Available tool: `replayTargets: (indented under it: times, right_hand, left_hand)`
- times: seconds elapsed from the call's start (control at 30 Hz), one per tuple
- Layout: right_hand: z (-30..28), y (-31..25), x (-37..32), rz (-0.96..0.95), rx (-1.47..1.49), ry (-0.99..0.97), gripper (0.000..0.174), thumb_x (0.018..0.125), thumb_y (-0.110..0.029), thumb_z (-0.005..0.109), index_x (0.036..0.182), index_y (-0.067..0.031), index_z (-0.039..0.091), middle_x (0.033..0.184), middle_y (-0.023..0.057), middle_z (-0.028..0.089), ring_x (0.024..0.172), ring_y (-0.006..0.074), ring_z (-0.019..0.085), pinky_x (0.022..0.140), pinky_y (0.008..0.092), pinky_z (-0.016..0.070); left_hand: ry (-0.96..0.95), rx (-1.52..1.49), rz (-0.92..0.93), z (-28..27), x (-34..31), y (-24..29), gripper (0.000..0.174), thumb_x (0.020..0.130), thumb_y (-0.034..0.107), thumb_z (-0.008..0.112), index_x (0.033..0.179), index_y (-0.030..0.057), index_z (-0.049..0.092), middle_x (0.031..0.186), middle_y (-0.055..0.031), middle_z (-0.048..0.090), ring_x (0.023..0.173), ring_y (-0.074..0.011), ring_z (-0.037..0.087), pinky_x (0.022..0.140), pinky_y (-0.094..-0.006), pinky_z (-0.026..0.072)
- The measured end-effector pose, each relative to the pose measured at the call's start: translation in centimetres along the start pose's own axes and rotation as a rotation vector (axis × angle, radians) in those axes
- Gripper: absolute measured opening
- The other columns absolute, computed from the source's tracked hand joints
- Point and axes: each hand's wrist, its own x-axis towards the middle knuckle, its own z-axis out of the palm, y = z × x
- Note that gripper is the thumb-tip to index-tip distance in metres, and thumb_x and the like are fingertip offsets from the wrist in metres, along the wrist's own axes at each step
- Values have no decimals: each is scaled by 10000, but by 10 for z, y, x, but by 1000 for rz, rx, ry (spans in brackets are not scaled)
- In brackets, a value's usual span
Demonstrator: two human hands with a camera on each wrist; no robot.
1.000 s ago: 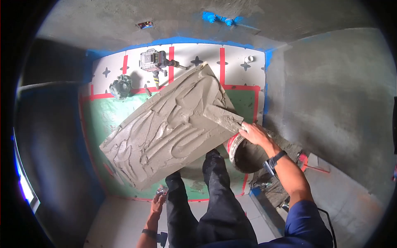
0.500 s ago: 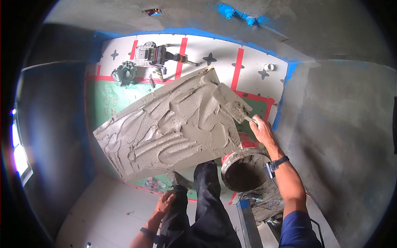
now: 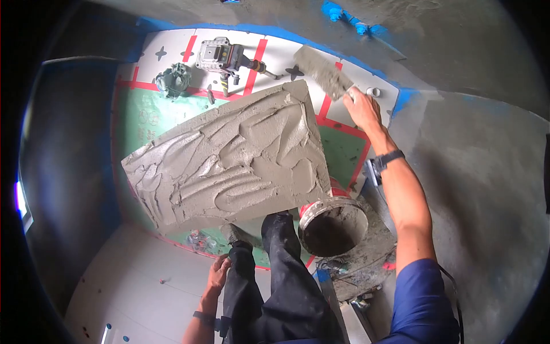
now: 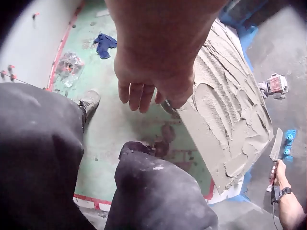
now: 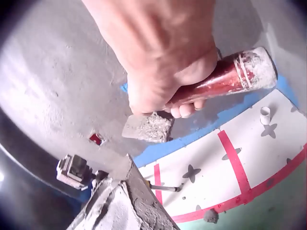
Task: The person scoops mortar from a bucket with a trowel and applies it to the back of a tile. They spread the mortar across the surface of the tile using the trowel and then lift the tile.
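My right hand [image 3: 363,109]: curled tight round the trowel [image 3: 319,70], by its glossy red handle; raised beyond the far right corner of the slab and apart from it
My left hand [image 3: 217,272]: hanging by my left trouser leg [image 3: 239,281], fingers mostly straight, nothing seen in its grasp; I cannot tell whether it brushes the cloth
Slab from my hands: ahead of my left, and back toward me and leftward from my right
Slab [image 4: 205,146] long axis: near left to far right; my left hand is nearer its near long edge, my right nearer its far short end
Trowel axis: blade slanting forward and left from my fist, clear of the slab's corner
Mortar [image 3: 246,157]: grey, wet-looking, in overlapping curved ridges and smoothed swipes over the slab's face
Blade: flat, long, straight-edged; dulled with grey residue
Bucket [image 3: 339,191]: red, round-mouthed, crusted rim; just beside the slab's near right corner
Floor beyond: white panels [image 3: 275,49] with dark four-lobed marks and red tape [image 3: 256,66]; a boxy power tool [image 3: 216,54] lies there
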Motion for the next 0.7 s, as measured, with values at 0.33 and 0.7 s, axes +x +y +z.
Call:
replayTargets:
  times: [0.33, 0.7]
  right_hand:
    - [100, 63, -204, 272, 861, -299, 565, 909, -455, 651, 1122, 68, 611, 692, 3, 546, 558, 69, 499, 466, 268, 421]
    - [151, 151, -414, 359, 348, -109, 398, 900, -376, 627, 931, 21, 640, 802, 254, 649, 804, 442, 637, 679, 483, 479]
  left_hand:
    - [-82, 51, 71, 11, 7, -2, 456, 1020, 318, 515, 1339, -8, 513, 1122, -160, 656, 1095, -220, 611, 987, -344, 461]
    - [-85, 289, 47, 8, 12, 1, 516, 966, 418, 552, 1291, 18, 554, 1096, -173, 682, 1081, -247, 636, 938, -355, 472]
